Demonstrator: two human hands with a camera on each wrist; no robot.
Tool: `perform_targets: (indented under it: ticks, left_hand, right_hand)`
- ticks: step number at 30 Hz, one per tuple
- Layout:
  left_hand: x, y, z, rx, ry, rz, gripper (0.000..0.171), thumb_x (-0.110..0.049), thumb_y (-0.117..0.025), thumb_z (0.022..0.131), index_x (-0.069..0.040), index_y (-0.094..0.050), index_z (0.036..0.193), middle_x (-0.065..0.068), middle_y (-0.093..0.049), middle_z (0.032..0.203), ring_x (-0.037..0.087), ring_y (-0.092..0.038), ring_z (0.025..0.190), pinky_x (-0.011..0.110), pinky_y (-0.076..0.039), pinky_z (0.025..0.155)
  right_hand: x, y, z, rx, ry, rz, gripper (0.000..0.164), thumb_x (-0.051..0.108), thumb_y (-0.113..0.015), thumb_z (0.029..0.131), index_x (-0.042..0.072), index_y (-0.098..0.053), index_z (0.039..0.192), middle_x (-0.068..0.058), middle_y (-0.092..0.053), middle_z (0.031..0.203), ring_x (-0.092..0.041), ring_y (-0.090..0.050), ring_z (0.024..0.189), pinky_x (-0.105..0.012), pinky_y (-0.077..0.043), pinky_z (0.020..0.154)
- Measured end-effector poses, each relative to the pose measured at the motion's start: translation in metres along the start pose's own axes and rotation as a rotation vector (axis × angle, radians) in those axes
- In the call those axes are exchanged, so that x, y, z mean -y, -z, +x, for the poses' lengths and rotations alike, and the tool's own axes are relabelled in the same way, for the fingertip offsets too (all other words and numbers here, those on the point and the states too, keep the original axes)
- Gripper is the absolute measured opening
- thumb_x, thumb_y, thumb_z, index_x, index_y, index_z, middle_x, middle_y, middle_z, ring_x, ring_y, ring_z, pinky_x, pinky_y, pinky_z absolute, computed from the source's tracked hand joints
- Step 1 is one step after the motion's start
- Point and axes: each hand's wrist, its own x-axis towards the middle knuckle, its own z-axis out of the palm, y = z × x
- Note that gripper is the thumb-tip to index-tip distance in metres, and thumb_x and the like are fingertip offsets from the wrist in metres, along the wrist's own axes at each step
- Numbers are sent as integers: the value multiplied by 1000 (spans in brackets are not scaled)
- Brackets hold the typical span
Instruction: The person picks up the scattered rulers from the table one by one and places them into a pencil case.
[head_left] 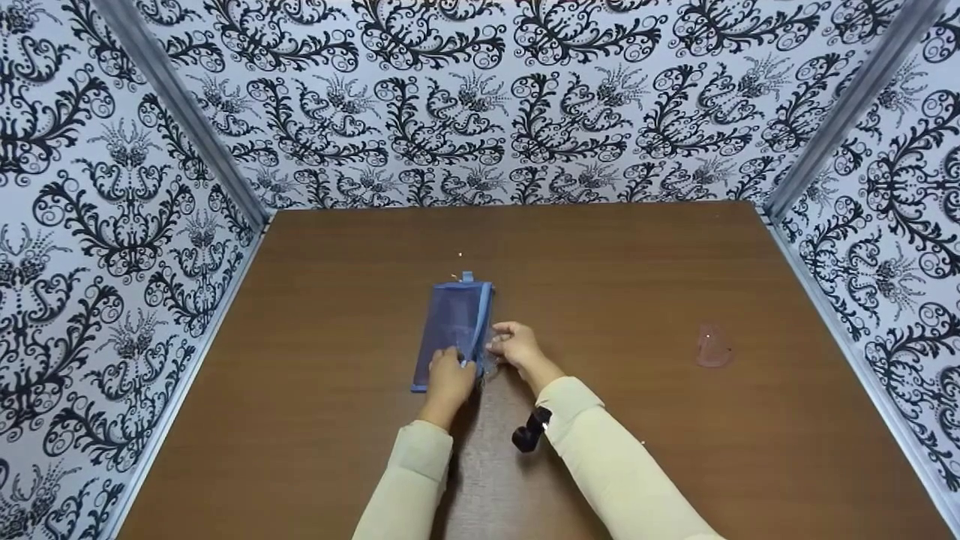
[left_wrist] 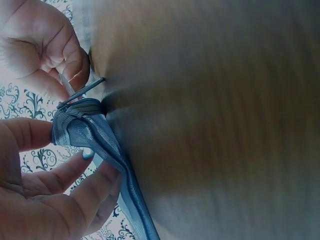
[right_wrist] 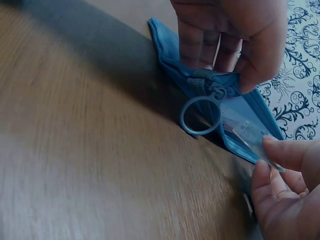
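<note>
Brown table [head_left: 300,450]: left hand [head_left: 450,375] pinches a blue pouch [head_left: 454,315], right hand [head_left: 519,348] a clear piece [right_wrist: 255,142] (its marks [right_wrist: 246,128] illegible)

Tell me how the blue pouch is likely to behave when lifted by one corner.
The blue pouch will probably flop and sag, since its edge bunches where the left hand pinches it. It looks light for its size, its side being thin and see-through. The pull ring may swing, as no finger holds it.

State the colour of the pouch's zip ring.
The zip ring is greyish blue; it shows best in the right wrist view.
</note>
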Motion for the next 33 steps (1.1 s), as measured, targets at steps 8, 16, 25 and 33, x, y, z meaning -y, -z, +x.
perform_targets:
  ticks: [8,16,25,33]
  left_hand:
    - [0,-1,1,33,26,-11,30,-12,-61,85,8,-61,108,24,-55,109,40,-52,107,49,-44,93]
    - [1,-2,0,34,23,-17,32,-12,-62,86,9,-61,109,25,-55,109,41,-52,107,50,-44,93]
    - [1,-2,-1,40,40,-19,33,-14,-60,88,7,-61,114,23,-54,115,40,-50,111,49,-43,95]
    - [1,0,1,40,42,-16,30,-15,-61,89,6,-61,111,22,-54,113,39,-51,110,49,-44,93]
  right_hand:
    - [85,-26,-79,-69,-14,-78,48,0,-79,74,-3,-58,118,-15,-69,92,-21,-65,70,-33,-54,55]
    - [18,-13,-21,-62,-51,-24,66,19,-91,61,4,-61,118,-8,-71,92,-20,-67,70,-34,-55,54]
    - [127,-40,-116,-59,-39,-16,37,-5,-65,82,-4,-61,119,-14,-66,93,-21,-67,80,-35,-57,64]
    - [221,-63,-187,-94,-157,-73,48,-10,-46,83,-16,-47,130,-10,-55,79,-14,-54,67,-27,-53,63]
